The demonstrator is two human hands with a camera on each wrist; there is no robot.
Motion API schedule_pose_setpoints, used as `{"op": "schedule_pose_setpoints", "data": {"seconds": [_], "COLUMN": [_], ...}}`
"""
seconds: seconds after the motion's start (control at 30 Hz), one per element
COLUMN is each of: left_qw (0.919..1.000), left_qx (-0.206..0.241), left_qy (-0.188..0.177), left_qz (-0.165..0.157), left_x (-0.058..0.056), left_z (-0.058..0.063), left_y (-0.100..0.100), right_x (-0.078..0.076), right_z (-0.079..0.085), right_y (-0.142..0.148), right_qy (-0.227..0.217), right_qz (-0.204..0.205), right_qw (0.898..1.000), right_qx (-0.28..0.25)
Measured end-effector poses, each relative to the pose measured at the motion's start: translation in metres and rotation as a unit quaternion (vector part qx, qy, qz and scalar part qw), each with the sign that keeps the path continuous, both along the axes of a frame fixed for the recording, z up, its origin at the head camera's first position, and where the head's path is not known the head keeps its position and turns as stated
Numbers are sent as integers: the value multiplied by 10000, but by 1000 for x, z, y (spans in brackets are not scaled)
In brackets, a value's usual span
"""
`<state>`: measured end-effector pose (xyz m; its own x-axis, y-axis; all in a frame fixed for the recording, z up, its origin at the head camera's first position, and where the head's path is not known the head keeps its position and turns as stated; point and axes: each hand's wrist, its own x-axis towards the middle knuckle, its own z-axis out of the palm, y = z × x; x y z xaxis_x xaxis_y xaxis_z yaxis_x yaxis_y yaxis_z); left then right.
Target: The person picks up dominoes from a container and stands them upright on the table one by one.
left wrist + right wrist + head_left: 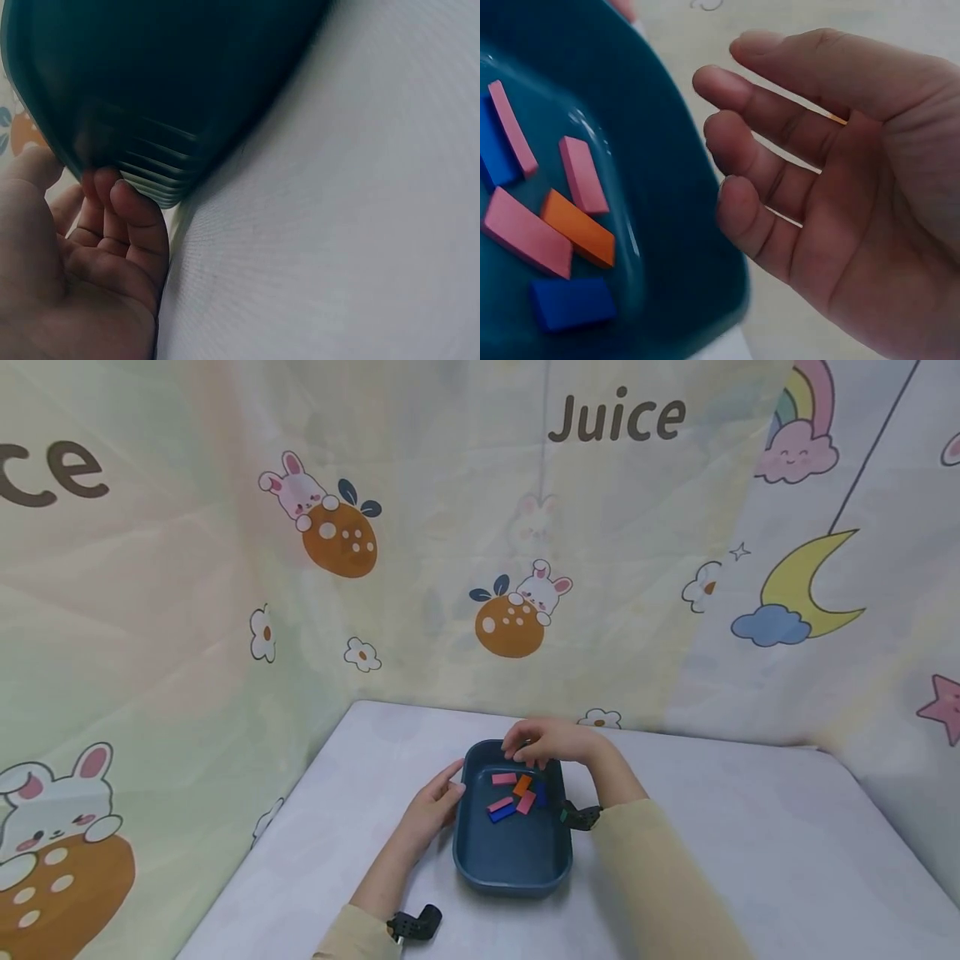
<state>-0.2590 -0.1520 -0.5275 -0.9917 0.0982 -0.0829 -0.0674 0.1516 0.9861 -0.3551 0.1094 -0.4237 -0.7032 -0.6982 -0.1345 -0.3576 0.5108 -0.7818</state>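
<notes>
A dark teal rectangular tray (pixel 513 860) holds several small blocks: three pink, one orange and two blue. They lie loosely together in its far half, including the orange block (pixel 580 227), a pink block (pixel 529 232) and a blue block (pixel 573 303). At the tray's left side, my left hand (pixel 433 802) touches the outer wall and rim with relaxed fingers. The left wrist view shows its fingertips against the ribbed outer wall. My right hand (pixel 551 743) hovers over the far right end, its fingers loosely bent beside the rim and nothing in them.
The tray stands on a white-covered table (pixel 750 843). Behind and to the left hangs a patterned cloth backdrop (pixel 435 527) with cartoon rabbits. Each wrist wears a small black camera, such as the left one (pixel 416 925).
</notes>
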Motion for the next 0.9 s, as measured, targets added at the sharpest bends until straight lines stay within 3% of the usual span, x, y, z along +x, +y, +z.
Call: {"op": "schedule_pose_setpoints", "data": {"seconds": [0.3,0.53,0.8,0.9], "left_qw": [9999,9998,9996,9996], "left_qx": [90,92,115,113], "left_qy": [10,55,130,131], "left_qz": [-75,-152,-206,-215], "left_x": [0,1,-1,-1], "left_z": [1,1,-1,-1], "left_y": [0,-2,-3,-4], "right_x": [-2,1,5,7], "right_z": [-14,-32,-50,-54], "right_y": [-25,-39,-48,-50], "right_qy": [-615,-887,-1384,-1332], "right_qz": [238,196,95,0], "right_qw": [9977,9930,9878,9884], "right_qx": [160,761,713,728]}}
